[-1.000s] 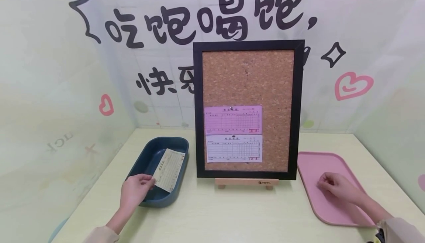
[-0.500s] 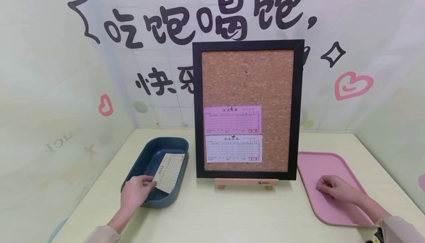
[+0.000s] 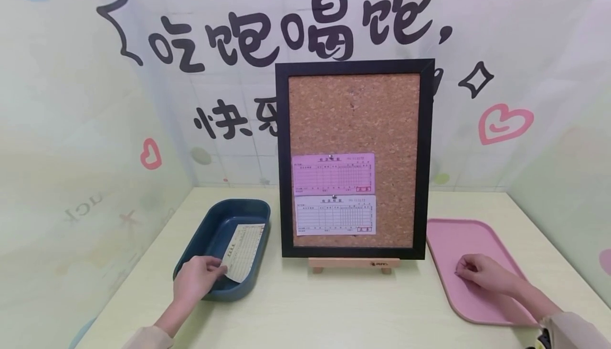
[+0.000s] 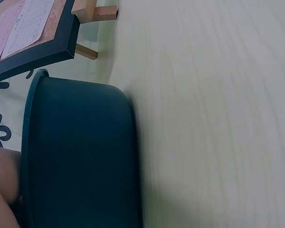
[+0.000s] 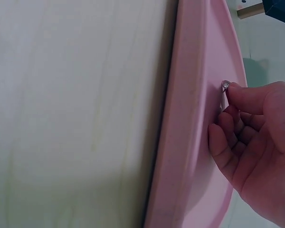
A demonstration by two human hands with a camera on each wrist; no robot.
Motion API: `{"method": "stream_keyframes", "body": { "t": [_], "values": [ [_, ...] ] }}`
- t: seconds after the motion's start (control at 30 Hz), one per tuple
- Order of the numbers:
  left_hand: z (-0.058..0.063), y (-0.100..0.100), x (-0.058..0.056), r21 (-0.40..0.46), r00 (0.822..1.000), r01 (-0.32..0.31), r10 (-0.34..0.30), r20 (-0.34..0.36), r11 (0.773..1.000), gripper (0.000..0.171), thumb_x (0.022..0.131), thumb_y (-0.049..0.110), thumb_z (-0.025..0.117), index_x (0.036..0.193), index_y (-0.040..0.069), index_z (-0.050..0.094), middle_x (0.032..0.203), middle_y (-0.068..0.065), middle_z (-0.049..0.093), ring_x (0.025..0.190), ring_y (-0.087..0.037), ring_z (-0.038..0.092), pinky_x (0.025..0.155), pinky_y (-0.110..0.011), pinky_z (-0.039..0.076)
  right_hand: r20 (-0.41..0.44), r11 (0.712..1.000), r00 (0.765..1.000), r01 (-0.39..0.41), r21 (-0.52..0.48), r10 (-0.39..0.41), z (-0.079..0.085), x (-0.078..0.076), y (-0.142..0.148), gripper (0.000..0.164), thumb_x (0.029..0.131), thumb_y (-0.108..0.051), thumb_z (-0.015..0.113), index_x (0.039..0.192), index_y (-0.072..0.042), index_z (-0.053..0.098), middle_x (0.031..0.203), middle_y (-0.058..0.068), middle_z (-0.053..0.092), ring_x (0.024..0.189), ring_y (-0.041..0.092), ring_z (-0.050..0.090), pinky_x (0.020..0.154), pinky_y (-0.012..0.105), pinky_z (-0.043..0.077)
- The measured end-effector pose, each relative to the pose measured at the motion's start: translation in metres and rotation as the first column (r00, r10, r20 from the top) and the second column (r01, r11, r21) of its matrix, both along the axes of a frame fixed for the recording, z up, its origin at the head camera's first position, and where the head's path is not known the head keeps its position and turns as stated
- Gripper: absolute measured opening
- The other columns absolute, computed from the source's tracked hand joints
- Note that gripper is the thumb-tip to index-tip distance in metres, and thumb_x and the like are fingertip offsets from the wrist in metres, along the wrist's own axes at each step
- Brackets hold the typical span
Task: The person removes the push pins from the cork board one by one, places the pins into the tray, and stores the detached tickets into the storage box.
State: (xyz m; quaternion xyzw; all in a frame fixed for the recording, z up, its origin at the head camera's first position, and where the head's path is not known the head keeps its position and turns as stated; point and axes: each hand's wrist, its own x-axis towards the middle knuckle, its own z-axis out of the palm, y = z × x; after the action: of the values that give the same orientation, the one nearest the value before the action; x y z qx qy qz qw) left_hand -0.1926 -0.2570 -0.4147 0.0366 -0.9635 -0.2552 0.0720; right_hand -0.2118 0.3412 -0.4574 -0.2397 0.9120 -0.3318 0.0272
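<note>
My left hand point(image 3: 197, 279) pinches the near left corner of a pale yellow receipt slip point(image 3: 245, 248) inside a dark blue bin point(image 3: 188, 244). In the left wrist view the bin's side point(image 4: 80, 156) hides the slip and most of the hand. Over the pink tray point(image 3: 463, 232), my right hand point(image 3: 489, 273) holds a small clear-headed push pin point(image 5: 225, 84) between thumb and forefinger, its other fingers curled. Between the hands stands a black-framed cork board point(image 3: 355, 115). Pinned low on it are a pink receipt slip point(image 3: 334, 176) and, just below, a white receipt slip point(image 3: 336, 216).
A small wooden easel point(image 3: 353, 263) supports the board, its feet on the pale wood table point(image 3: 324, 312). Behind hangs a printed cloth backdrop point(image 3: 229, 163), with further cloth walls at both sides.
The yellow slip has dropped slightly and lies lower in the bin, still in my left hand. My right hand has barely moved.
</note>
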Motion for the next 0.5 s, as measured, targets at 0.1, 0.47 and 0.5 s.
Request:
{"method": "stream_keyframes", "body": {
  "t": [0.1,0.47,0.5],
  "values": [
    [0.0016,-0.0011,0.0003,-0.022,1.000,0.005,-0.006,-0.011,1.000,0.025,0.074,0.020,0.071,0.087,-0.002,0.070,0.072,-0.010,0.068,0.066,-0.023,0.065,0.051,-0.034,0.045,0.006,1.000,1.000,-0.005,-0.012,0.005,0.0008,-0.0004,0.0005,0.009,0.086,-0.002,0.057,0.077,-0.005,0.056,0.063,-0.011,0.047,0.052,-0.006,0.040,0.046,0.019,0.038],
    [0.0094,-0.0043,0.0001,-0.029,1.000,0.017,-0.017,0.019,0.999,0.026,0.071,0.023,0.074,0.082,0.000,0.069,0.068,-0.006,0.068,0.062,-0.018,0.063,0.050,-0.033,0.044,0.073,1.000,0.997,0.012,-0.015,-0.011,0.0082,-0.0002,0.0002,0.010,0.085,-0.008,0.059,0.076,-0.004,0.055,0.062,-0.007,0.050,0.051,-0.003,0.044,0.045,0.020,0.041],
    [0.0102,-0.0044,0.0001,-0.022,1.000,0.017,-0.016,0.024,1.000,0.026,0.072,0.024,0.073,0.082,0.000,0.069,0.066,-0.004,0.068,0.059,-0.016,0.062,0.049,-0.032,0.044,0.090,1.000,0.996,0.018,-0.019,-0.017,0.0084,-0.0003,0.0004,0.010,0.084,-0.008,0.060,0.077,-0.004,0.056,0.063,-0.006,0.051,0.052,-0.002,0.044,0.046,0.020,0.042]
  ]
}}
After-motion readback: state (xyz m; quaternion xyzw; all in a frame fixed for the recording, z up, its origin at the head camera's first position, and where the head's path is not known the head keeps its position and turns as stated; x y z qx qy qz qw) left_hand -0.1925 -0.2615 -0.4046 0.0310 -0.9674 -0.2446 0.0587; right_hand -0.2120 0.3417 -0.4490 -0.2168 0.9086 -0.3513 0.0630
